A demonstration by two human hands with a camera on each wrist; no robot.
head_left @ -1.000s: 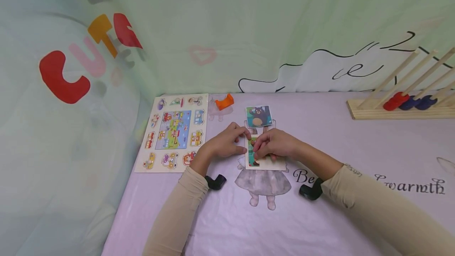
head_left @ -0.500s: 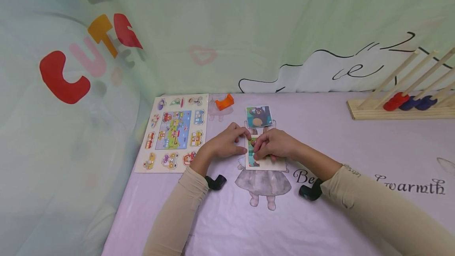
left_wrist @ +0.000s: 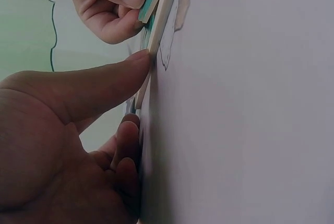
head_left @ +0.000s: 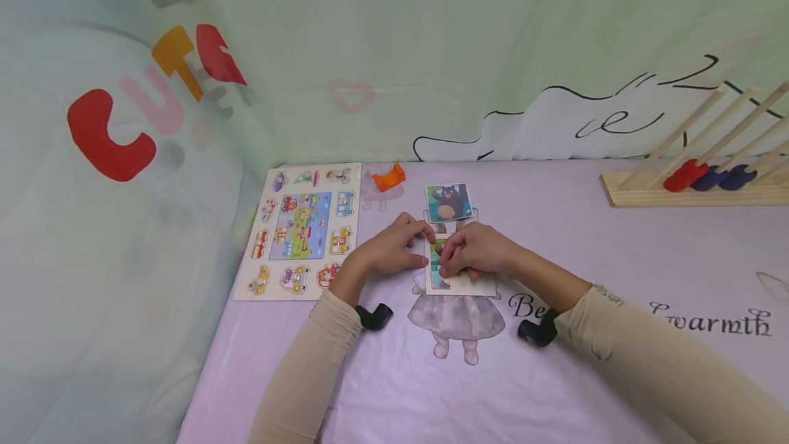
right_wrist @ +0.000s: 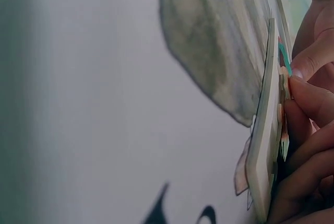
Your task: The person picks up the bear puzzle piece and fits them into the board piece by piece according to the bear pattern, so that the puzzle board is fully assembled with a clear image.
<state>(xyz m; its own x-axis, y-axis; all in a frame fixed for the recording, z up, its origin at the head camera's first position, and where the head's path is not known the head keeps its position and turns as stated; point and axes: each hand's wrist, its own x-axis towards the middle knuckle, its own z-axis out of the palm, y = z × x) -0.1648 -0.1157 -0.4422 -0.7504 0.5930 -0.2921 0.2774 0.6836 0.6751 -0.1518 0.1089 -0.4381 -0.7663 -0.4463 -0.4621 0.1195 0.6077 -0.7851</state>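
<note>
A small wooden puzzle board lies on the table, with colourful printed pieces along its left part. My left hand holds the board at its left side, thumb on the edge and curved index finger at the upper left corner. In the left wrist view the thumb touches that edge. Over the board, my right hand pinches a puzzle piece between thumb and fingers. The piece is green and tilted against the board. Much of the board is hidden under the right hand. Just behind lies a bear picture card.
A vehicle puzzle board lies at the left. An orange curved block sits near the back edge. At the right stands a wooden peg rack with red and dark blue beads. Fabric curtains hang behind and at the left.
Both hands stay almost in place. Under the right fingertips the puzzle piece has shifted slightly, and the printed area at the board's lower left looks a little different.
</note>
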